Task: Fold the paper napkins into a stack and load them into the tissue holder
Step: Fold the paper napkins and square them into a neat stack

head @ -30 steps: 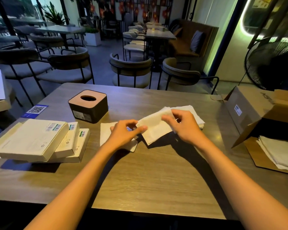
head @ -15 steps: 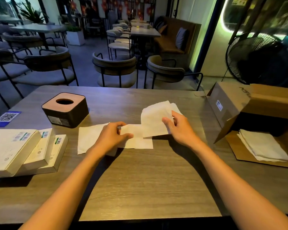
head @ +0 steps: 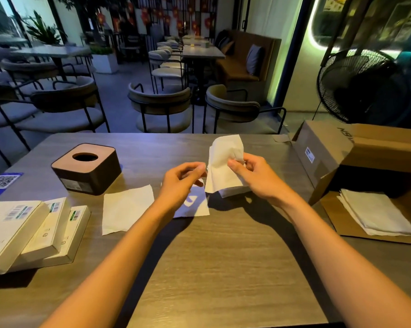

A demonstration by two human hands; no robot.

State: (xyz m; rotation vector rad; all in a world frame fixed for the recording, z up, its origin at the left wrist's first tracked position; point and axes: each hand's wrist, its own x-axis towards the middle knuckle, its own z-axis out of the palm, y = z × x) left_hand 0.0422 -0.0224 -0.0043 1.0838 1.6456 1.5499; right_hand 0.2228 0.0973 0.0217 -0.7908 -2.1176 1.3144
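I hold a napkin (head: 224, 162) upright — right hand (head: 258, 178) pinching it, left hand (head: 180, 183) nipping its edge — to fold it.

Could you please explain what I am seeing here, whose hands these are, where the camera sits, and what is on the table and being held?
There is no machine: a person wears one camera on the head, looking down at their own bare hands. The right hand grips a napkin bundle lifted off the wooden table; the left hand pinches its edge. Flat napkins lie below, beside the tissue holder with its round opening. Left are stacked white packs; right is an open cardboard box with more napkins.
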